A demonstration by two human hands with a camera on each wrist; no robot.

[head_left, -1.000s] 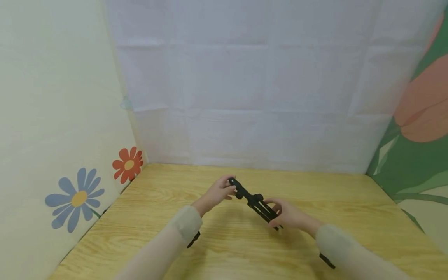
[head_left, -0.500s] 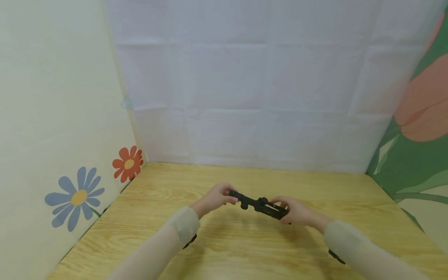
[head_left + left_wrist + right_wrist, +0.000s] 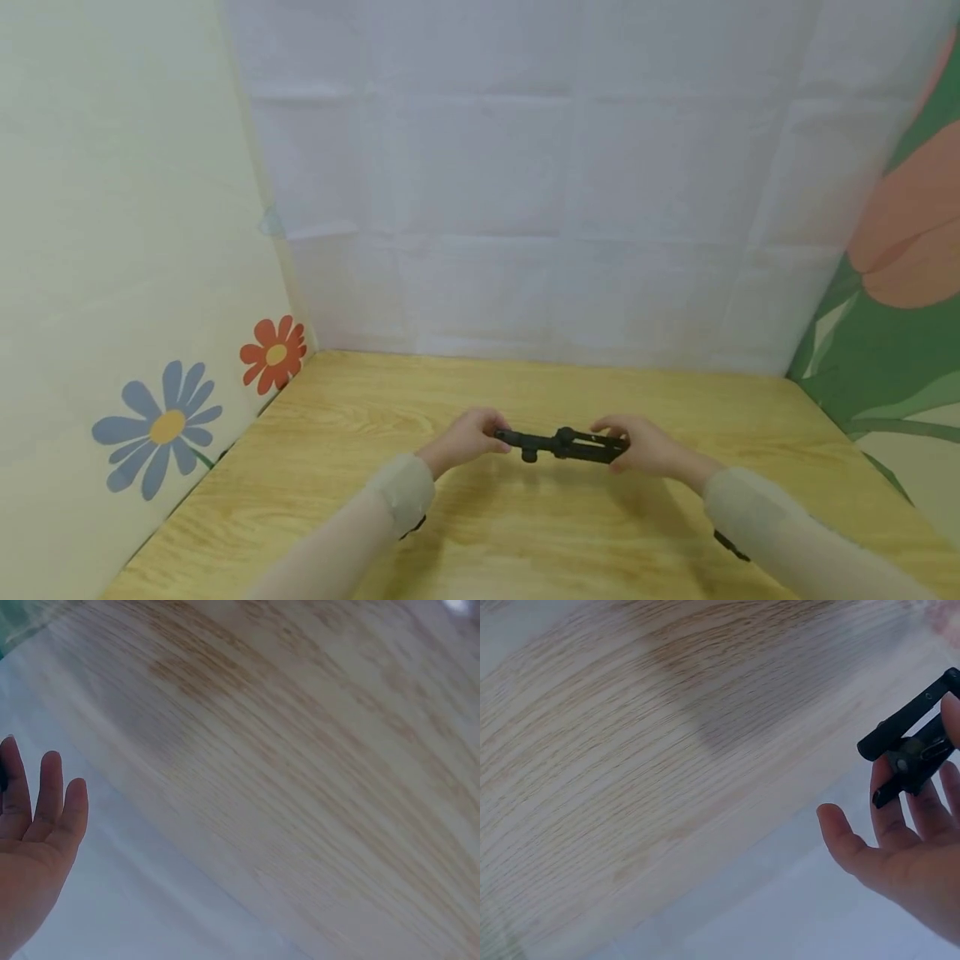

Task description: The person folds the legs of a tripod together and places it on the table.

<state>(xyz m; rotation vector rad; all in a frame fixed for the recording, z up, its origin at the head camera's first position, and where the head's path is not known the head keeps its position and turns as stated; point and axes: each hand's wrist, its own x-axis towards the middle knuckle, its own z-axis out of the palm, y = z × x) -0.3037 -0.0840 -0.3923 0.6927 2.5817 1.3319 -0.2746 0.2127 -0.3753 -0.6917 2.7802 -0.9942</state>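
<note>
A small black mini tripod (image 3: 564, 438) is held level above the wooden table, its legs to the right and its narrow head end to the left. My left hand (image 3: 467, 438) pinches the head end between thumb and fingers. At the leg ends, my right hand (image 3: 651, 450) grips the tripod with bent fingers. The right wrist view shows the dark leg ends of the tripod (image 3: 907, 724) against the fingers of the right hand (image 3: 907, 870). Only part of the left hand (image 3: 37, 855) appears in the left wrist view, with the tripod almost wholly out of frame.
The wood-grain table (image 3: 525, 533) spreads under both hands. A white creased sheet (image 3: 480, 183) hangs behind it. Flower-printed panels stand at the left (image 3: 135, 250) and right (image 3: 900, 333) sides. Dark straps or devices sit under both wrists.
The tripod has turned from a steep slant to nearly level. Its left end came down with the left hand, while its right end rose and shifted right with the right hand.
</note>
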